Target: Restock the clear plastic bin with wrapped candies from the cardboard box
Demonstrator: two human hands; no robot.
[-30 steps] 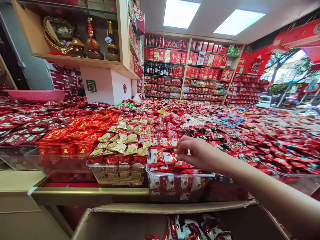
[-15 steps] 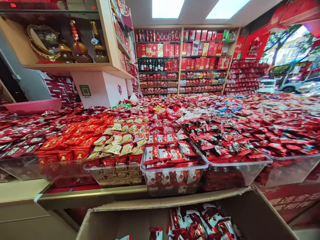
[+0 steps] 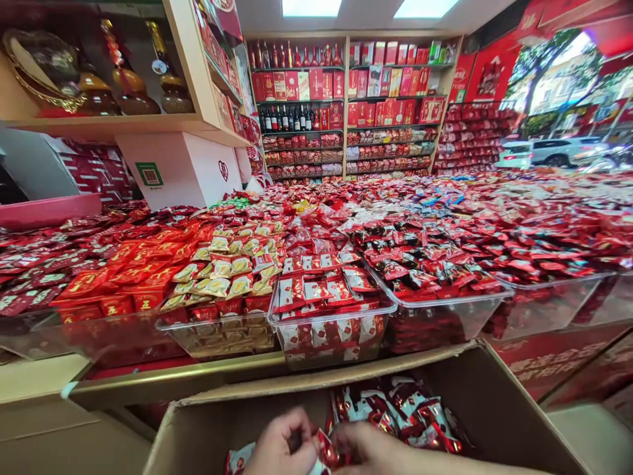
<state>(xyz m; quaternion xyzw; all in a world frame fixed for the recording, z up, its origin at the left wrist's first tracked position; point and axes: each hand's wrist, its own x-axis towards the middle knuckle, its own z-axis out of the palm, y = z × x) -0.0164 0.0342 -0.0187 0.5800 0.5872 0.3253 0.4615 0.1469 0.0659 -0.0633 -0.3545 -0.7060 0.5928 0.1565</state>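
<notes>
Both of my hands are low in the head view, over an open cardboard box (image 3: 188, 429). My left hand (image 3: 287, 443) has its fingers curled around a small red and white packet (image 3: 326, 451). My right hand (image 3: 368, 448) closes on the same packet from the right, its fingertips partly blurred. Behind my right hand, a heap of red and white packets (image 3: 420, 409) lies in the box. Another packet (image 3: 239, 458) sits left of my left hand. Just past the box, a clear bin (image 3: 331, 330) holds stacked red and white packets.
Clear bins of gold packets (image 3: 225, 285), orange-red packets (image 3: 119, 280) and dark red packets (image 3: 450, 280) flank the middle bin. A metal-edged counter (image 3: 188, 380) runs behind the box. Upper left is a wooden display cabinet (image 3: 198, 132); shelves of boxes and bottles stand behind.
Both hands have come into view over the box and hold a packet. The view has shifted, so the counter and shelves appear higher and farther left.
</notes>
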